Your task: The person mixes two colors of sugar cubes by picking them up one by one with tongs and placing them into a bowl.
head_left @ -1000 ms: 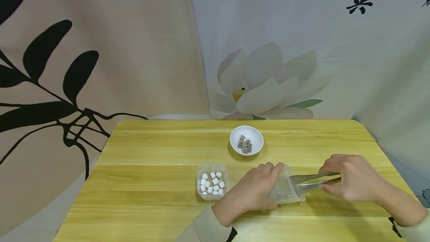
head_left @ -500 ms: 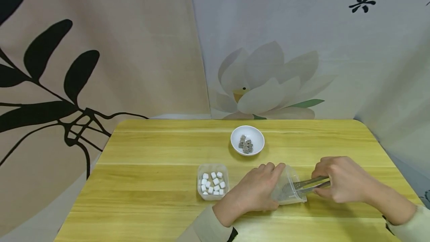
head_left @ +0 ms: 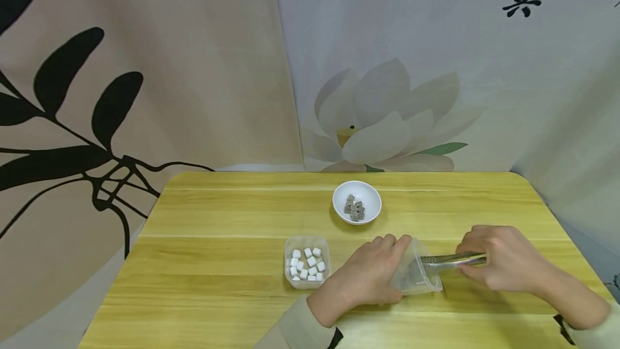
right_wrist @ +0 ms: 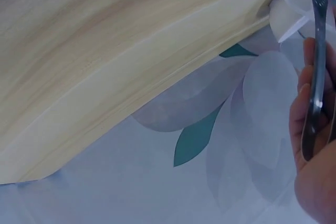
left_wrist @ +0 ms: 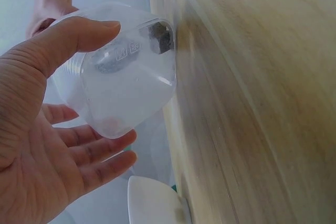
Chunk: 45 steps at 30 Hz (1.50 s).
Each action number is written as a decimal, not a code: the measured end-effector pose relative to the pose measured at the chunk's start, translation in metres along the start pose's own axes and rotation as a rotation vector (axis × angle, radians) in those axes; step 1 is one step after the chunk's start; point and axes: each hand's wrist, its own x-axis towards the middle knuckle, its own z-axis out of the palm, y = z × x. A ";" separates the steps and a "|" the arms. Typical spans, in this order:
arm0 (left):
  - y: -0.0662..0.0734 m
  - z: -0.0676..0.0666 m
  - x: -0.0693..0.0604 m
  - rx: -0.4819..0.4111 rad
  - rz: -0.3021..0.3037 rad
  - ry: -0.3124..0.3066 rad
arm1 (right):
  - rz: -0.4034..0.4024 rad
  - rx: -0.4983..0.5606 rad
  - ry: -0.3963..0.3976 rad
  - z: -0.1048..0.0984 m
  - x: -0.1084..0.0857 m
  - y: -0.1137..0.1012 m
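My left hand (head_left: 368, 271) grips a clear plastic container (head_left: 418, 273) that lies tilted on its side, mouth facing right. Metal tongs (head_left: 462, 260) with perforated tips are held in my right hand (head_left: 506, 257), and their tips reach into the container's mouth. In the head view the tong arms look close together. A dark grey cube (left_wrist: 159, 38) shows through the container's bottom in the left wrist view, against its table-side wall. Whether the tongs have anything between their tips is hidden.
Behind the hands stands a white bowl (head_left: 372, 198) with several grey cubes (head_left: 354, 210). To the left of the left hand is a clear square tub (head_left: 307, 242) holding several white cubes (head_left: 311, 262). All sit on a wooden table (head_left: 218, 263) backed by a printed curtain (head_left: 218, 69).
The tongs went deeper into the container, then drew slightly back right. Their arms, spread apart earlier, now look closer together. My left hand and the container have stayed nearly still.
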 end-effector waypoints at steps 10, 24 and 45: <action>0.000 0.000 0.000 -0.006 0.002 0.004 | 0.074 0.020 0.143 -0.010 -0.019 0.009; 0.001 0.000 0.001 -0.002 -0.005 -0.002 | 0.202 0.075 0.231 -0.020 -0.033 0.011; 0.000 -0.001 0.001 0.007 -0.007 -0.005 | 0.497 0.165 0.235 0.011 0.065 0.023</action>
